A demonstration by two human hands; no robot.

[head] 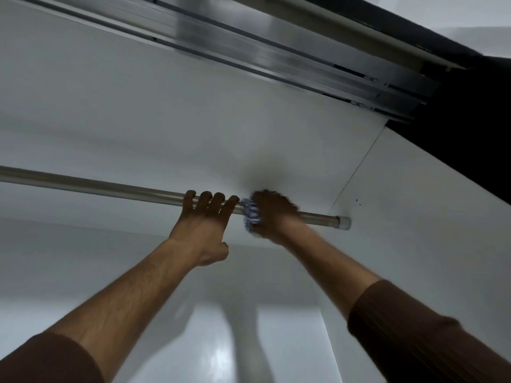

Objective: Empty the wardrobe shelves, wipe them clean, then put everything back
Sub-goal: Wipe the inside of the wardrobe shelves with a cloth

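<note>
Rail (110, 186): bare, spans wardrobe interior under top panel (166, 120)
L hand (203, 219): fingers hooked over rail, prob. to steady it
R hand (272, 214): wraps blue-white cloth (251, 214) round rail, wiping; blurred

We see the right hand (272, 214) smeared by motion blur, its fingers indistinct. The cloth (251, 214) it grips is mostly hidden, its pattern unclear. The rail (91, 186) runs off the left edge, and both sleeves are cut off below.
</note>
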